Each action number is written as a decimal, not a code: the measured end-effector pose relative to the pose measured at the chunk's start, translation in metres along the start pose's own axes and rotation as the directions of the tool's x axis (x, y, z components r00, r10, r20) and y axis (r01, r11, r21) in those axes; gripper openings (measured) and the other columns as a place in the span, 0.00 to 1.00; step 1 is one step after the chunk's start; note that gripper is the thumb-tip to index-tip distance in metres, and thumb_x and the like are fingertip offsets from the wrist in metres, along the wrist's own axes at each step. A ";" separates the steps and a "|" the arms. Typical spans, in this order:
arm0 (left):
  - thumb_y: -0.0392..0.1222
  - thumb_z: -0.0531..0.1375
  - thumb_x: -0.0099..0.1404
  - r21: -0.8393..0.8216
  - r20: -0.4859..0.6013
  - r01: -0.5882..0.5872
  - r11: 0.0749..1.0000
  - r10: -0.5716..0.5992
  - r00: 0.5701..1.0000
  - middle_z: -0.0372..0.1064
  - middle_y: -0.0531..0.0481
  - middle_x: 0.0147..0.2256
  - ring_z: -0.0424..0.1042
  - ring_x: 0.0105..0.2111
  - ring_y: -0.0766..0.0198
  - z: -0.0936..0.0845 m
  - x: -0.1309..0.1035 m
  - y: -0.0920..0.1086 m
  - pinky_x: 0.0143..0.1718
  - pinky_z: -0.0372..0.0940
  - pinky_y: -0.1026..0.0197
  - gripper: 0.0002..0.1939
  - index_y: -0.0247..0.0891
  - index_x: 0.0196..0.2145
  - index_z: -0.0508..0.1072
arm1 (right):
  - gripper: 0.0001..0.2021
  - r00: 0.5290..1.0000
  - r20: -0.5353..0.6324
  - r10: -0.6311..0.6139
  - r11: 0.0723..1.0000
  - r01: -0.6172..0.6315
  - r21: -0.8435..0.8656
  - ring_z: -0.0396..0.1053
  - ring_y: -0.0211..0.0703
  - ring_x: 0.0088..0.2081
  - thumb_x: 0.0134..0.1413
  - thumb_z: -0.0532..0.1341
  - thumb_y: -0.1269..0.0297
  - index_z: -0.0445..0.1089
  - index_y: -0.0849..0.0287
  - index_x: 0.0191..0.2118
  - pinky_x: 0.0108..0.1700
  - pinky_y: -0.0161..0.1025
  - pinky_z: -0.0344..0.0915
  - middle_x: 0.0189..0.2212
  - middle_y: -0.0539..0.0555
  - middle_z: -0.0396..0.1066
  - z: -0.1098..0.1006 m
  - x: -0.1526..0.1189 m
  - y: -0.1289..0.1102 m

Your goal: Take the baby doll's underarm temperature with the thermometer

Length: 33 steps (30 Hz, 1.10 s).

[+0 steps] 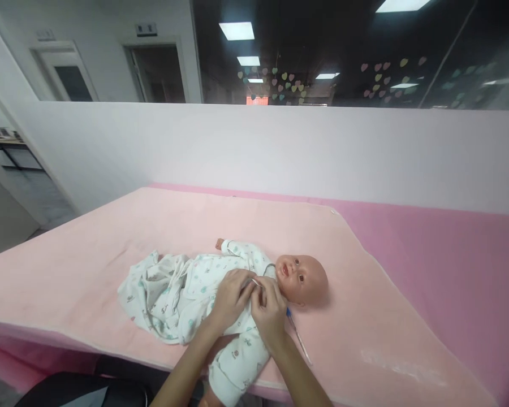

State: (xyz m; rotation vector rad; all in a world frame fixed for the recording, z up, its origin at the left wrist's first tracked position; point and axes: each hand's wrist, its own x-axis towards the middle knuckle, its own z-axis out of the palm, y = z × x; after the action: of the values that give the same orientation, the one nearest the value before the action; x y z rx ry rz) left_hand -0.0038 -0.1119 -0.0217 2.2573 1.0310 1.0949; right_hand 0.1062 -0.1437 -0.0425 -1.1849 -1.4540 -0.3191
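- Peach mat: under the baby doll, its front edge near the doll's body; a hard pull toward the person could drag the doll over it.
- Baby doll: face up; its near arm reaches past the mat's edge and could catch if the person leans in.
- Patterned baby garment: on the doll, bunched loosely at its leg end; uneven tugging could skew it.
- Left hand: over the doll's chest, forearm slanting inward, fingers curled, tips pinching a thin white strip.
- Right hand: just below the doll's chin, fingers bent, apparently gripping the same strip.
- Blue-ended stick: below the doll's head, near the right forearm, whose sideways sweep could roll it.
- Thin white strip: at the doll's upper chest; a loosened pinch could drop it.
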 end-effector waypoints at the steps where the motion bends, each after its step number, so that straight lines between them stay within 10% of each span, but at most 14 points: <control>1: 0.42 0.49 0.66 -0.020 -0.004 0.015 1.000 -0.015 1.000 0.69 0.49 0.35 0.66 0.36 0.60 0.000 0.000 0.001 0.41 0.59 0.57 0.09 0.40 0.36 0.68 | 0.10 1.000 -0.006 -0.029 1.000 0.029 -0.010 0.70 0.38 0.33 0.54 0.52 0.76 0.67 0.59 0.38 0.34 0.33 0.66 0.30 0.53 0.71 0.001 -0.001 0.001; 22: 0.40 0.55 0.59 -0.263 0.018 0.141 0.954 -0.141 0.990 0.73 0.46 0.38 0.70 0.40 0.59 -0.010 0.006 0.012 0.44 0.64 0.60 0.13 0.34 0.39 0.75 | 0.10 0.997 0.046 0.069 0.996 -0.072 0.048 0.67 0.41 0.35 0.58 0.50 0.70 0.68 0.62 0.38 0.36 0.36 0.63 0.32 0.56 0.69 0.004 0.000 0.006; 33: 0.42 0.58 0.59 0.187 0.083 -0.070 0.980 0.055 0.995 0.71 0.45 0.42 0.67 0.45 0.54 -0.042 0.002 0.013 0.48 0.59 0.55 0.14 0.36 0.42 0.73 | 0.13 0.993 -0.016 0.119 0.987 -0.116 0.114 0.65 0.43 0.42 0.59 0.46 0.69 0.66 0.62 0.42 0.44 0.40 0.63 0.37 0.59 0.67 0.000 0.000 0.003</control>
State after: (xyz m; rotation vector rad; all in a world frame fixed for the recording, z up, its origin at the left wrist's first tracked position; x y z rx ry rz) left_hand -0.0309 -0.1167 0.0129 2.4776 1.0804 0.9601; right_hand 0.1091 -0.1423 -0.0437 -1.1665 -1.3587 -0.1664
